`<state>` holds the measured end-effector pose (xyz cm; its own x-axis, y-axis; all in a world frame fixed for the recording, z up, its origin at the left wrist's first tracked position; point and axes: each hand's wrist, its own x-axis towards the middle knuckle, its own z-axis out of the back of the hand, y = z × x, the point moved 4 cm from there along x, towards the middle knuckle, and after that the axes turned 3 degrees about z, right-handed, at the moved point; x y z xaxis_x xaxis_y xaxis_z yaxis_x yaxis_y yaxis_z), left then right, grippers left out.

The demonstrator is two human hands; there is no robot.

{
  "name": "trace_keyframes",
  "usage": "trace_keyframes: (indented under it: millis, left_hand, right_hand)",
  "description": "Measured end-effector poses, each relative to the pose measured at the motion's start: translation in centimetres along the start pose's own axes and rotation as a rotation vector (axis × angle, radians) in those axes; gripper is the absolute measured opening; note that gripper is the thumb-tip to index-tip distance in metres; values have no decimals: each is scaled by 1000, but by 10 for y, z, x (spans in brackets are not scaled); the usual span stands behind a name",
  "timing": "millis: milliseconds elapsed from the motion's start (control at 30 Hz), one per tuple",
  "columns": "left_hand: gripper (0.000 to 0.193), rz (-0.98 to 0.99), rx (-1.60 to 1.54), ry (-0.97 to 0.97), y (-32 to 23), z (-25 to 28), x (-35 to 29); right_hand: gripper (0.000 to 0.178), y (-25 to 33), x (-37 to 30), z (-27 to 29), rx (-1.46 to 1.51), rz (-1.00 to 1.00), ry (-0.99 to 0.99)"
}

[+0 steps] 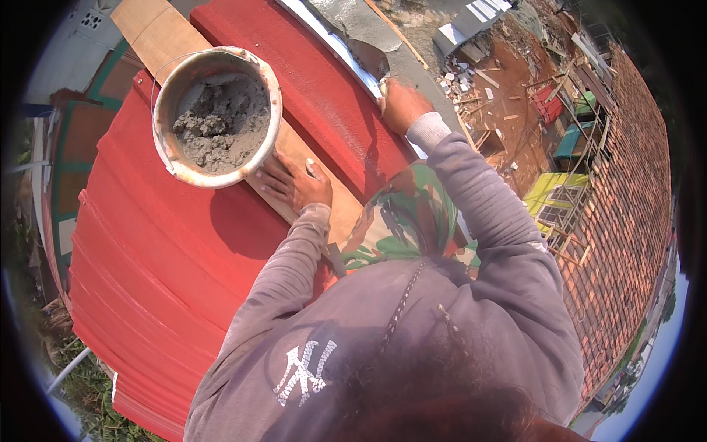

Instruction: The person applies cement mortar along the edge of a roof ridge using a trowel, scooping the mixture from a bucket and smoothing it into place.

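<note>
My right hand (pixel 405 105) is closed around the handle of a trowel (pixel 370 59). The trowel's dark blade lies on or just over a grey cement strip (pixel 412 70) at the top of a wall; I cannot tell if it touches. My left hand (pixel 298 180) presses flat on a wooden plank (pixel 342 217), fingers spread, right beside a pale bucket (pixel 275 92). Lumpy grey mortar (pixel 221 121) fills part of that bucket, which stands on the plank with its thin wire handle hanging at the left.
Red metal roofing (pixel 162 228) slopes away on the left, under the plank. A shiny metal strip (pixel 335 44) edges the wall. Beyond and below the wall lies a dirt yard (pixel 515 110) with rubble, timber and a yellow structure (pixel 556 199). A tiled roof (pixel 626 184) stands far right.
</note>
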<state>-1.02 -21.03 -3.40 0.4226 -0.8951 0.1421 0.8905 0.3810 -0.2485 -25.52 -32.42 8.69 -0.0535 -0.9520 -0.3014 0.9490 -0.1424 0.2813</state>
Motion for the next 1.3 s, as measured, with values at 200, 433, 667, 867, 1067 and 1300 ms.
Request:
trace_keyframes:
  millis: [200, 433, 667, 867, 1067, 1300]
  left_hand:
    - [81, -3, 36, 4, 0, -2, -1]
    - [83, -9, 69, -26, 1, -7, -3]
    - [84, 5, 94, 3, 0, -6, -4]
    - [85, 13, 84, 8, -2, -5, -3]
    - [86, -1, 31, -3, 0, 0, -2]
    - [86, 1, 20, 41, -2, 6, -1]
  right_hand:
    - [38, -35, -47, -10, 15, -22, 14]
    - [35, -62, -102, -6, -37, -40, 0]
    - [38, -44, -95, -2, 150, 84, -176]
    - [42, -12, -14, -16, 191, 181, -92]
    - [41, 32, 52, 3, 173, 185, -136]
    - [41, 126, 143, 31, 158, 180, -155]
